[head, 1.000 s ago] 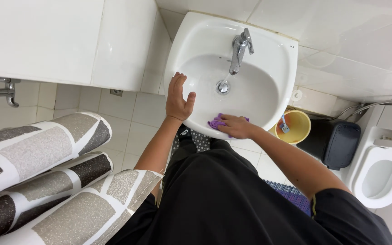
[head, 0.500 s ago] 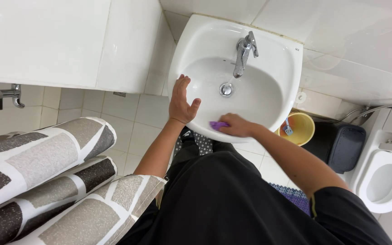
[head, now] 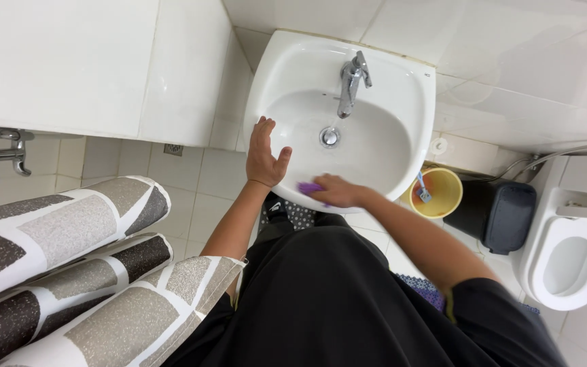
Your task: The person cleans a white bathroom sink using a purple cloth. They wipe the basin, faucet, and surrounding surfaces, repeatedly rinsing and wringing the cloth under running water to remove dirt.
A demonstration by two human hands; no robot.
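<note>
Left hand (head: 265,155) flat, fingers spread, on white sink (head: 402,102) rim at 9 o'clock. Right hand (head: 334,192) pressing purple cloth (head: 309,187) on front rim at 6 o'clock.

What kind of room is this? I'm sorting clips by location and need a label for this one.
A small tiled bathroom, by the look of it. A white wash basin with a chrome tap hangs on the wall, and a white toilet stands beside it. The right hand presses a purple cloth on the basin's front rim.

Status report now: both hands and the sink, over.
Left hand flat on white ceramic sink rim. Right hand presses small purple cloth on front rim. Nothing in the way.
</note>
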